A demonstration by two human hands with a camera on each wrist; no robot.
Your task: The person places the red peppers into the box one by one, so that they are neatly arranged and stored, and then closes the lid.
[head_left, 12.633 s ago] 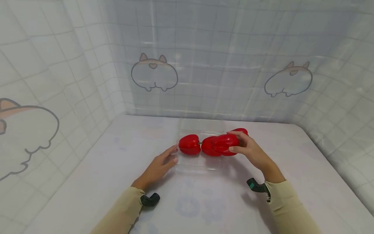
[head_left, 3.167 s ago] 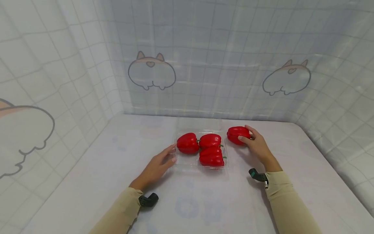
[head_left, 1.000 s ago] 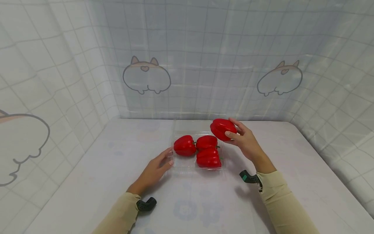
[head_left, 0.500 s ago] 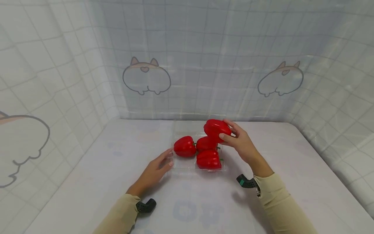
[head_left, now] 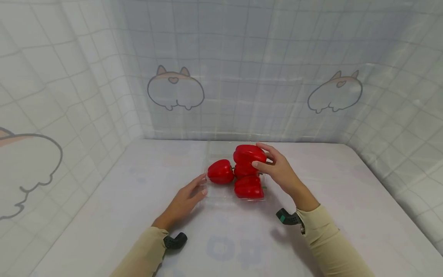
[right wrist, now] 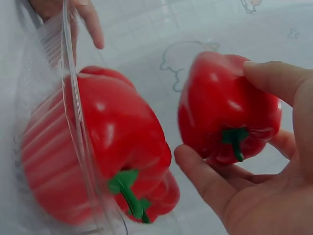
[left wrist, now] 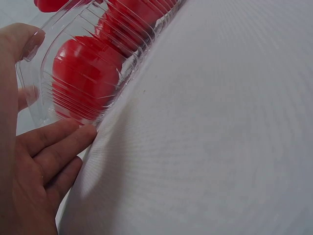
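My right hand (head_left: 278, 171) grips a red bell pepper (head_left: 248, 156) between thumb and fingers, its green stem toward the palm in the right wrist view. That pepper is held above the back of a clear plastic container (head_left: 219, 193), overlapping a second bell pepper (head_left: 244, 171) in the head view. Also inside sit one bell pepper (head_left: 220, 172) at the left and another bell pepper (head_left: 248, 187) at the front right. My left hand (head_left: 181, 202) rests at the container's left side, fairly straight fingers (left wrist: 66, 147) touching its ribbed wall.
The container's clear lid (head_left: 221, 147) lies open behind it, toward the back wall. A white, faintly printed cloth covers the table (head_left: 138, 215). White grid-patterned curtains (head_left: 242, 69) enclose the table at the back and both sides.
Earlier, my right hand gripped the pepper on the table right of the container. Over the last second it has carried it left, over the back of the container. My left hand keeps its place.
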